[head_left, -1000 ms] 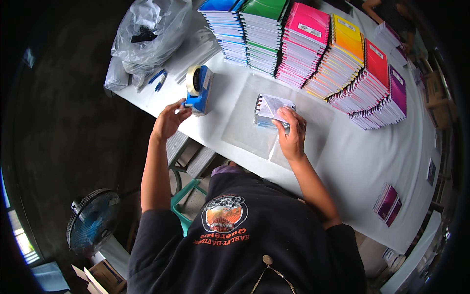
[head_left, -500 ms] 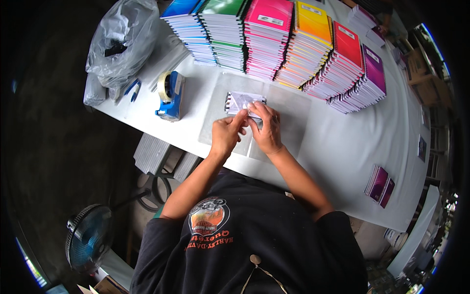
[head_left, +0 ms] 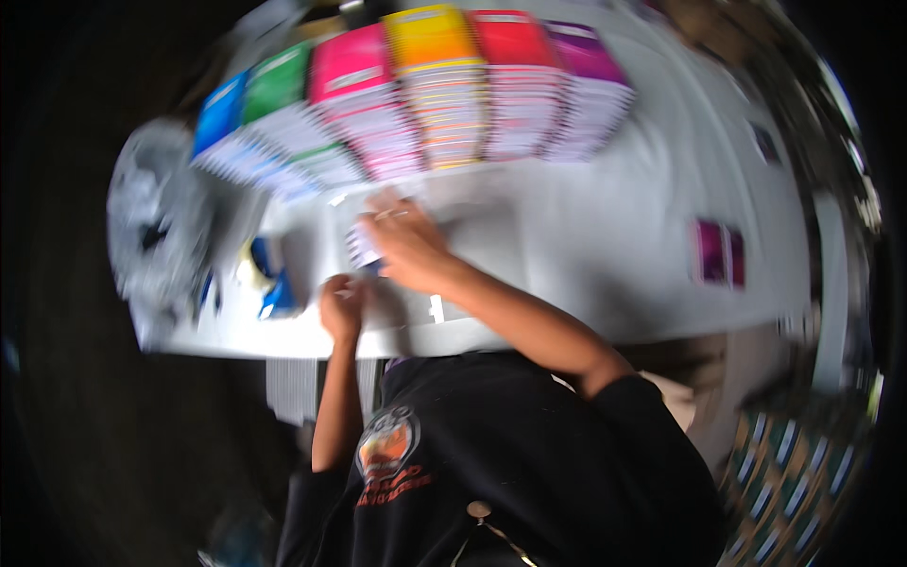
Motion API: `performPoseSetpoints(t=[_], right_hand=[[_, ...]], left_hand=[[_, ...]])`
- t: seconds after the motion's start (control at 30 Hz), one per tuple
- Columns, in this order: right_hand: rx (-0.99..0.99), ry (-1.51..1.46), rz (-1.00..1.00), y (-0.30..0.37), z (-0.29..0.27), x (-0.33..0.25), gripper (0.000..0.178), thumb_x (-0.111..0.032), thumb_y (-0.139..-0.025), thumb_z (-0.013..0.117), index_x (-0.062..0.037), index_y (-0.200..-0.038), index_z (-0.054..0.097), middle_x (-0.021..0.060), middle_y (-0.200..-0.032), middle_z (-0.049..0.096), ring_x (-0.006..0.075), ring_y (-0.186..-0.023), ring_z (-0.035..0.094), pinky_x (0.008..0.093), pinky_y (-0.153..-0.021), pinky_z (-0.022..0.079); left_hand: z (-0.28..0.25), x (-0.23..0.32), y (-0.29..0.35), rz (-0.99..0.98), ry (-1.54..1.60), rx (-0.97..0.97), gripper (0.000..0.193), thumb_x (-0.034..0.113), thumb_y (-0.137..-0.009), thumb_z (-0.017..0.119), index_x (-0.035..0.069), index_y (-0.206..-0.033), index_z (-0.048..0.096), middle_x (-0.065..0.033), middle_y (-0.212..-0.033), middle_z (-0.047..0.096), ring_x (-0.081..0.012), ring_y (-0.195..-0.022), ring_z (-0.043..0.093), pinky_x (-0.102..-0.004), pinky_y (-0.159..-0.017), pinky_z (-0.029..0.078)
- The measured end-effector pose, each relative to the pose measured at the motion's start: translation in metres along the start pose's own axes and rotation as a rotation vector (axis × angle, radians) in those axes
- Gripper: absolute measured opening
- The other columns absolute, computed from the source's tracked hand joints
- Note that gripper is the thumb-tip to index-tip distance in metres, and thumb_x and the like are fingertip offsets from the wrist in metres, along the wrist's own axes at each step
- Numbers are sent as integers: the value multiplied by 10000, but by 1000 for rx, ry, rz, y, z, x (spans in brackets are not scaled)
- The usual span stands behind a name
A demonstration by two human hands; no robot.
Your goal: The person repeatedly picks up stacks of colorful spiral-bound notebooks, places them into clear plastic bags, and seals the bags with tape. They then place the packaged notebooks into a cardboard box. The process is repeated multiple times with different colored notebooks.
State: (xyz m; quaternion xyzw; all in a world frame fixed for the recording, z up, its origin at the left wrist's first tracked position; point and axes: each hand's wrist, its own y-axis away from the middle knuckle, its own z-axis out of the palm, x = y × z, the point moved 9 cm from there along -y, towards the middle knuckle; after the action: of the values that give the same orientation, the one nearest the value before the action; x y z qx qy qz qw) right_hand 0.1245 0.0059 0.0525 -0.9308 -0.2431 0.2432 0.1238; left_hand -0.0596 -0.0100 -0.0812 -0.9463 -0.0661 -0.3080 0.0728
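White table [head_left: 605, 236] with coloured booklet stacks [head_left: 425, 94], grey bag [head_left: 156, 227], blue tape dispenser [head_left: 269, 279], purple booklets [head_left: 718, 253].

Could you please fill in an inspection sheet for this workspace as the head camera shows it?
Surface: white table, picture motion-blurred.
Job's things: small pale packet under the right hand; clear flat plastic sheet beneath it.
Clutter: row of coloured booklet stacks, blue to purple, along the far edge; blue tape dispenser left of the hands; crumpled grey plastic bag at the left end; magenta booklet lying apart on the right.
Grippers: left hand rests at the near table edge; grip too blurred to judge for either hand.
Cables: nothing seen.
Surroundings: dark floor; patterned green and white goods at lower right.
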Motion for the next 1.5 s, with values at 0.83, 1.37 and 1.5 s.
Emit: performPoseSetpoints(t=[0.83, 1.37, 1.5], right_hand=[[614, 655, 938, 406, -217, 258, 679, -42, -550, 771, -87, -1152, 462, 147, -1248, 430, 347, -1189, 386, 473, -984, 324], [477, 601, 1143, 429, -203, 274, 817, -332, -591, 790, -241, -1320, 433, 166, -1412, 310, 434, -1314, 228, 627, -1015, 238], [406, 581, 1132, 434, -210, 271, 843, -358, -595, 790, -238, -1337, 409, 179, -1425, 284, 444, -1318, 213, 623, -1024, 214]], left_hand=[[7, -50, -46, 42, -342, 174, 683, 566, -789, 589, 78, -1259, 498, -158, -1251, 500, -317, -1188, 433, -458, -1012, 291], [-44, -70, -25, 104, -335, 227, 732, 560, -817, 550, 1, -1275, 434, -198, -1287, 451, -376, -1191, 407, -487, -991, 300], [-42, -68, -15, 133, -342, 255, 692, 489, -814, 600, 5, -1278, 429, -206, -1296, 440, -380, -1196, 403, -482, -997, 297]])
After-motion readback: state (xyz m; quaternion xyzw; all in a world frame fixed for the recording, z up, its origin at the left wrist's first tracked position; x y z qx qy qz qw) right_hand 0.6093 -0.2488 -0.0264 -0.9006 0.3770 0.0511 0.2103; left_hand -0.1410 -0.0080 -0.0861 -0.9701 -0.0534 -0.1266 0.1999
